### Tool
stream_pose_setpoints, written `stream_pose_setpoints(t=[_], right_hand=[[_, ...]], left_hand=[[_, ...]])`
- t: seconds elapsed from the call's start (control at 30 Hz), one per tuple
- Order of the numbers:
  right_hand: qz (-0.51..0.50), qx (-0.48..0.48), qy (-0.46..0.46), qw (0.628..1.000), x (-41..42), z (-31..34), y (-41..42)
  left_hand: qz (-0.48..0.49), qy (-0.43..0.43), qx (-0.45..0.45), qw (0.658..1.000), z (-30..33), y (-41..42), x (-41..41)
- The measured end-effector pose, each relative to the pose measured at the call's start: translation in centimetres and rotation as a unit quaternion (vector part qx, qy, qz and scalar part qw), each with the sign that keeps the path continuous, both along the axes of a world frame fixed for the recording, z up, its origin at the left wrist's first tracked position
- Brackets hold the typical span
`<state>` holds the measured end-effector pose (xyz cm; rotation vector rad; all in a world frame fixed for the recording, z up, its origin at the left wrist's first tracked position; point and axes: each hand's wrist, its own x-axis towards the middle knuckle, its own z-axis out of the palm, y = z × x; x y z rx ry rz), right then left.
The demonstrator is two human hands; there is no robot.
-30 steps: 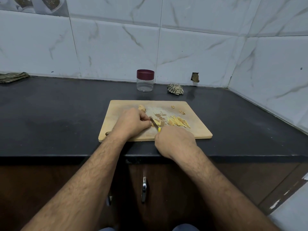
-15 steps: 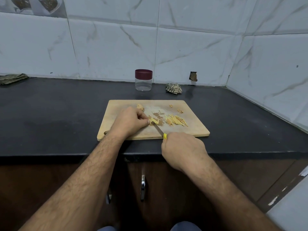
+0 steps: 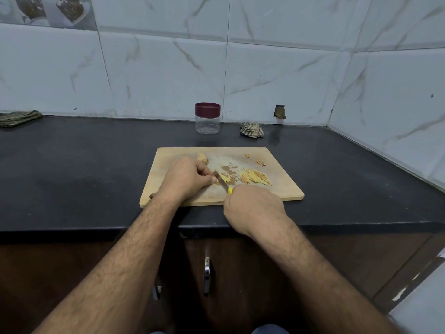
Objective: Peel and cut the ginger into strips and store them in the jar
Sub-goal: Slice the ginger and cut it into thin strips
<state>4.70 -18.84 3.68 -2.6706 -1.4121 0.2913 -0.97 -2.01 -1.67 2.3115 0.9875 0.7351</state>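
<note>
Against white marble-veined tiles (image 3: pixel 168 75), black counter (image 3: pixel 72 169), dark wood cabinets (image 3: pixel 240 273) below with metal handles (image 3: pixel 207 276). Far left of board, at the wall: folded cloth (image 3: pixel 19 118). Board (image 3: pixel 277 189) pale wood, near the counter's front edge. On board's left half: left hand (image 3: pixel 186 178), fingers curled, pinching ginger piece (image 3: pixel 222 178) down by thumb and fingertips. Behind that hand, on board: unpeeled ginger lump (image 3: pixel 203 158). Well behind board, at the wall: jar (image 3: pixel 207 118), clear, maroon lid on. Beside the held piece: knife (image 3: pixel 222 180), blade against the ginger, yellow handle gripped in right hand (image 3: pixel 252 208) at board's front edge. Right of blade, on board: brown peel scraps (image 3: pixel 228 168), then strips (image 3: pixel 255 177) in a loose heap. Behind board's right end: crumpled rag (image 3: pixel 251 129), and a hole (image 3: pixel 280 112) in the tile. Side wall beyond, meeting in a corner.
</note>
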Motion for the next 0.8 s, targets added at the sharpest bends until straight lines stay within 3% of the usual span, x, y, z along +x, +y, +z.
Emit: stream_pose_setpoints(t=[0.8], right_hand=[[0.005, -0.043, -0.019, 0.999, -0.1, -0.4, -1.6]], left_hand=[[0.007, 0.024, 0.014, 1.0, 0.7, -0.6, -0.2]])
